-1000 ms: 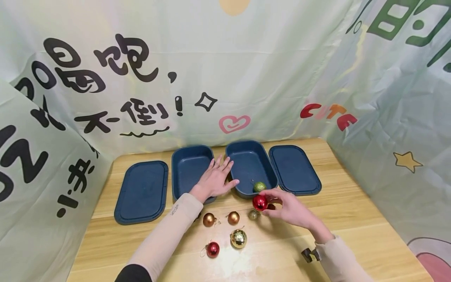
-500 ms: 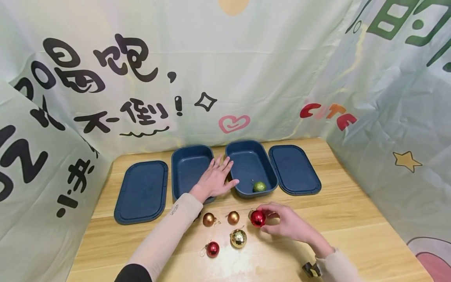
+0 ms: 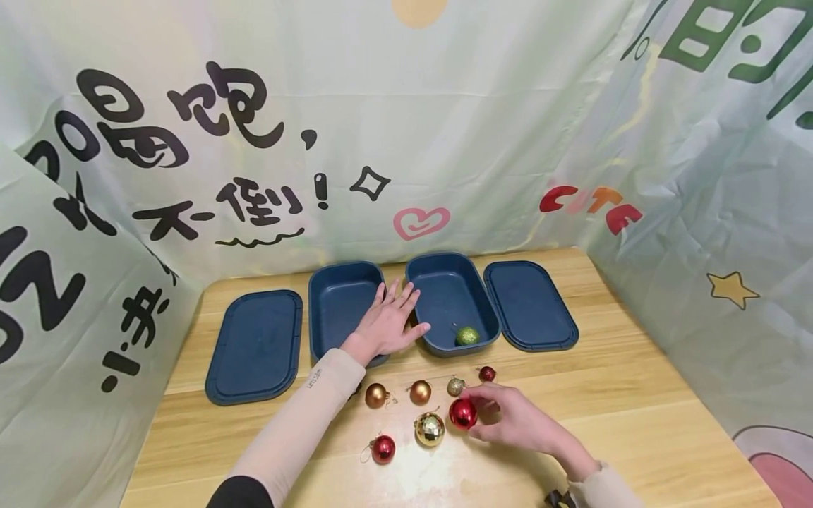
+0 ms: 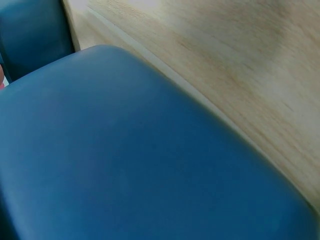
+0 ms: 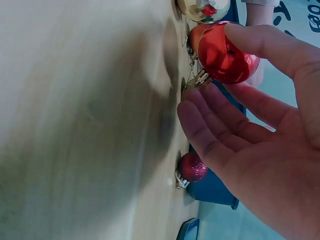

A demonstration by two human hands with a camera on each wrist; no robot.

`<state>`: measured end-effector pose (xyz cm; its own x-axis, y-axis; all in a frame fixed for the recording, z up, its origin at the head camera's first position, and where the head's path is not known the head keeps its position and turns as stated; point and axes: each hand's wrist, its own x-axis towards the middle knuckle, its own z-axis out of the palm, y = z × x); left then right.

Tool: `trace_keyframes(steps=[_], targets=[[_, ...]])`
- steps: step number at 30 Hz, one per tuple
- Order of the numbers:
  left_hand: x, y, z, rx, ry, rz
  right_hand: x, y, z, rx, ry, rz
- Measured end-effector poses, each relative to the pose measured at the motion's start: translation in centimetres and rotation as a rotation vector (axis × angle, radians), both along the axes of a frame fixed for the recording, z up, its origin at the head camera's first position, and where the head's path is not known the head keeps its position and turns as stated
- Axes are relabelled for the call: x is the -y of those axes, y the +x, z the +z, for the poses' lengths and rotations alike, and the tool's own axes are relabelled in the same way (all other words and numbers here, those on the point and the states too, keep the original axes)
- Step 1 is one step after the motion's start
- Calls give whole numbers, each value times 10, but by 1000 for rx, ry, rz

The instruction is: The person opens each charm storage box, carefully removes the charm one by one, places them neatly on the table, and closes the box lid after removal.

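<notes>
My right hand pinches a shiny red Christmas bauble between thumb and fingers. In the right wrist view that bauble has its gold cap pointing down toward the wooden table. My left hand, fingers spread, rests over the neighbouring rims of two blue boxes, the left box and the right box. A green glittery bauble lies in the right box. Close to the right hand are a faceted gold bauble, a small pale gold bauble and a small dark red bauble.
Two copper baubles, a left one and a right one, lie in front of the boxes. Nearer is another red bauble. A blue lid lies at the left, another blue lid at the right. Printed cloth surrounds the table.
My right hand has moved toward me with the red bauble, from the right box's front edge to beside the gold bauble. The small dark red bauble shows now. My left hand stays put.
</notes>
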<state>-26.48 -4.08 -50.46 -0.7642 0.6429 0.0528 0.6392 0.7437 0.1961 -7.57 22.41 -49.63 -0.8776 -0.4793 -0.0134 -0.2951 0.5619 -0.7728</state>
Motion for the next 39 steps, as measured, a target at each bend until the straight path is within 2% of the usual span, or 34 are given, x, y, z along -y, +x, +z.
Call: trace_keyframes(steps=[13, 39], targets=[[1, 1, 0, -13, 1, -7, -3, 2, -10, -60, 11, 19], [1, 1, 0, -7, -6, -2, -5, 0, -14, -45, -5, 28]])
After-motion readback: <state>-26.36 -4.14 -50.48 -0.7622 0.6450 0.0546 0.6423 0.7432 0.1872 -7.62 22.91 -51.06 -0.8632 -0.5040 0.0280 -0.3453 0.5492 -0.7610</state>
